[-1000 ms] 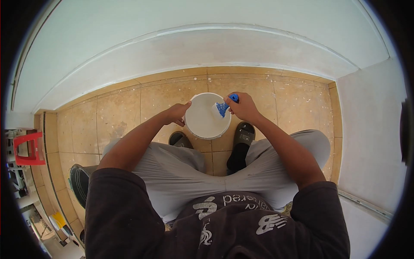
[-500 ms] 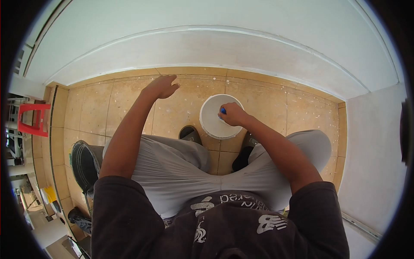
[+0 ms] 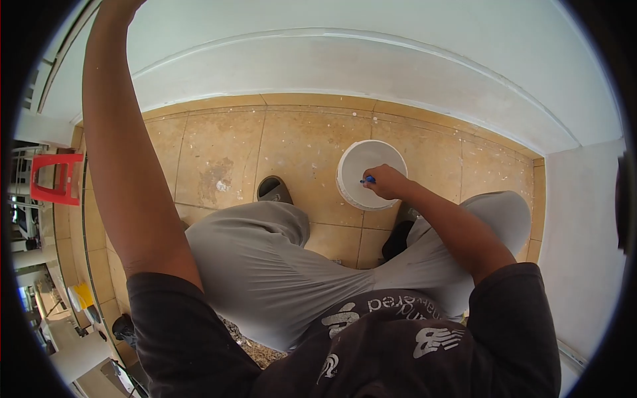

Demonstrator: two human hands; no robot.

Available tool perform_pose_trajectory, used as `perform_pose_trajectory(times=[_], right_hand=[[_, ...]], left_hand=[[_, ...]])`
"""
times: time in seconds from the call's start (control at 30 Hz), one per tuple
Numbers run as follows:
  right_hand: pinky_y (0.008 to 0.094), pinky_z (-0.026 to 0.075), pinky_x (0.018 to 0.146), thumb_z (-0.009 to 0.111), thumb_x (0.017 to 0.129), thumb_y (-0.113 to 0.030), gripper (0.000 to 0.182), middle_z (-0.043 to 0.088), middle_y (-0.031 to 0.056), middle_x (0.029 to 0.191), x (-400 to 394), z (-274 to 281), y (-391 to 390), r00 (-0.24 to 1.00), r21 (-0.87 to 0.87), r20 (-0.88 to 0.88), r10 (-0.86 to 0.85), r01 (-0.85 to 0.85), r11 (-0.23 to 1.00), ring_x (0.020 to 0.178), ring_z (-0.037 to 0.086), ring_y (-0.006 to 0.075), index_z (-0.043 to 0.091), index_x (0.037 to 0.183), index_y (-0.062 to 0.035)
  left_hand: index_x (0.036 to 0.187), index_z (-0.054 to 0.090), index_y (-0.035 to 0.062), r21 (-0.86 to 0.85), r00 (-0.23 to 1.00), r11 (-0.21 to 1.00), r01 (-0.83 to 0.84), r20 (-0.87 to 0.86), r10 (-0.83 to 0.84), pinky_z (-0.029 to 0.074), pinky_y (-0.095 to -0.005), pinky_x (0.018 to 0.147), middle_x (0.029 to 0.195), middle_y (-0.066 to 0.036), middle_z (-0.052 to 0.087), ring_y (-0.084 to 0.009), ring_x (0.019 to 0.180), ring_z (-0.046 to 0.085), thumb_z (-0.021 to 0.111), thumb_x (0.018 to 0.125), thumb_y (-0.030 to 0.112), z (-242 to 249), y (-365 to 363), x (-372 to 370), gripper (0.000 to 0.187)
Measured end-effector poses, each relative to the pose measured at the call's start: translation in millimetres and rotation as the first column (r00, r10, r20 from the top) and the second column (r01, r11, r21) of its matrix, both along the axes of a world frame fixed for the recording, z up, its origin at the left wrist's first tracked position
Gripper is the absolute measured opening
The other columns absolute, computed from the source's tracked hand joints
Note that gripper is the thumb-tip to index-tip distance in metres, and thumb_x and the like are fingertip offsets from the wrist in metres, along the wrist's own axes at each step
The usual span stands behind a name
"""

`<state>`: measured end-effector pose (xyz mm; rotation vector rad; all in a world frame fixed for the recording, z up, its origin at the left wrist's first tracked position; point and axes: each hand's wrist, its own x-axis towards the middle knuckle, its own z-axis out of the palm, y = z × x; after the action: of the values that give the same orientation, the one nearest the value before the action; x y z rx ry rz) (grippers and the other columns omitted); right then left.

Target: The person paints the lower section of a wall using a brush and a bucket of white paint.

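My right hand (image 3: 386,182) is closed around a small tool with a blue handle (image 3: 369,179). It hangs over the white bucket (image 3: 371,154), and the tool's working end is too small to make out. The bucket stands upright on the tiled floor between my feet. High on the left, my left hand (image 3: 125,5) is by the pale wall (image 3: 265,63). The top edge of the view cuts it off, so its fingers are hidden.
White specks dot the beige floor tiles (image 3: 292,142) along the skirting. My sandal (image 3: 273,190) is left of the bucket. A red plastic stool (image 3: 56,189) is at far left, with a yellow object (image 3: 83,295) below it. Another wall (image 3: 584,219) rises at right.
My left arm has stretched up and left toward the wall, out from above the floor. My body leans left, and the black bucket on that side is out of sight. My right hand stays at the white bucket.
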<state>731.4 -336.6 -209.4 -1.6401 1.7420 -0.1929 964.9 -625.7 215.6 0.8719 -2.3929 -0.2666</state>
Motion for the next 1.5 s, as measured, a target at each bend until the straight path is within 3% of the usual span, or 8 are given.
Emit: perform_pose_trajectory(times=[0.17,0.53,0.57,0.67,0.8,1.0,1.17,1.5], right_hand=[[0.0459,0.048,0.078,0.061,0.088,-0.024,0.022,0.066,0.0188,0.088,1,9,-14,0.998,0.004,0.029,-0.057,0.057,0.998,0.087,0.062,0.0384,0.064,0.097,-0.0039],[0.0461,0.048,0.077,0.058,0.089,-0.020,0.017,0.067,0.0190,0.084,-4,19,0,0.881,-0.052,0.236,-0.411,0.434,0.899,0.085,0.062,0.0389,0.064,0.096,-0.0054],[0.0465,0.048,0.077,0.058,0.090,-0.020,0.017,0.067,0.0192,0.084,3,15,3,0.877,-0.054,0.225,-0.425,0.447,0.893,0.086,0.063,0.0390,0.064,0.096,-0.0057],[0.0466,0.049,0.080,0.059,0.088,-0.022,0.018,0.067,0.0197,0.087,9,17,5,0.903,-0.125,0.144,-0.404,0.422,0.898,0.086,0.063,0.0390,0.065,0.096,-0.0069],[0.0415,0.053,0.072,0.065,0.085,-0.020,0.017,0.067,0.0189,0.080,20,31,17,0.907,-0.256,0.080,-0.413,0.419,0.871,0.077,0.066,0.0354,0.066,0.094,-0.0050],[0.0456,0.051,0.073,0.064,0.082,-0.016,0.013,0.067,0.0200,0.081,34,38,30,0.895,-0.345,0.041,-0.444,0.430,0.835,0.079,0.065,0.0392,0.065,0.089,-0.0053],[0.0446,0.051,0.074,0.067,0.080,-0.019,0.018,0.067,0.0208,0.083,23,24,22,0.926,-0.331,0.013,-0.377,0.359,0.872,0.081,0.064,0.0393,0.066,0.092,-0.0048],[0.0493,0.047,0.079,0.058,0.082,-0.011,0.014,0.062,0.0208,0.088,32,11,20,0.896,-0.364,0.046,-0.442,0.427,0.828,0.086,0.060,0.0406,0.060,0.094,-0.0039]], left_hand=[[0.135,0.044,0.0028,-0.412,0.789,0.825,-0.387,-0.611,0.065,0.030,-0.0425,0.110,0.141,-0.020,0.040,-0.0343,0.132,0.038,0.054,0.092,0.037,-39,-26,-49,0.056],[0.126,0.058,0.0009,-0.411,0.735,0.874,-0.261,-0.671,-0.096,0.036,-0.0372,0.105,0.125,-0.016,0.060,-0.0303,0.121,0.053,0.063,0.090,0.038,-50,-76,-78,0.052],[0.124,0.057,-0.0011,-0.520,0.706,0.849,-0.088,-0.634,-0.316,0.033,-0.0365,0.107,0.128,-0.018,0.057,-0.0299,0.125,0.048,0.067,0.088,0.030,-50,-65,-82,0.048],[0.136,0.046,0.0020,-0.631,0.725,0.757,-0.169,-0.600,-0.338,0.018,-0.0502,0.114,0.146,-0.025,0.034,-0.0391,0.143,0.020,0.061,0.092,0.024,-43,-70,-71,0.051],[0.141,0.041,0.0069,-0.456,0.676,0.849,-0.267,-0.716,-0.172,0.016,-0.0505,0.114,0.151,-0.024,0.027,-0.0383,0.144,0.016,0.058,0.093,0.024,-24,-71,-35,0.054],[0.139,0.042,0.0028,-0.228,0.618,0.945,-0.236,-0.786,-0.035,0.036,-0.0405,0.104,0.144,-0.022,0.038,-0.0317,0.132,0.040,0.059,0.093,0.028,4,-60,20,0.055],[0.114,0.061,0.0006,-0.169,0.594,0.954,-0.247,-0.804,0.012,0.047,-0.0381,0.087,0.124,-0.014,0.055,-0.0263,0.106,0.057,0.059,0.091,0.025,30,-37,29,0.034],[0.125,0.058,0.0027,-0.249,0.676,0.955,-0.163,-0.733,-0.076,0.036,-0.0372,0.106,0.134,-0.016,0.054,-0.0299,0.126,0.049,0.058,0.091,0.032,0,-81,-36,0.045]])
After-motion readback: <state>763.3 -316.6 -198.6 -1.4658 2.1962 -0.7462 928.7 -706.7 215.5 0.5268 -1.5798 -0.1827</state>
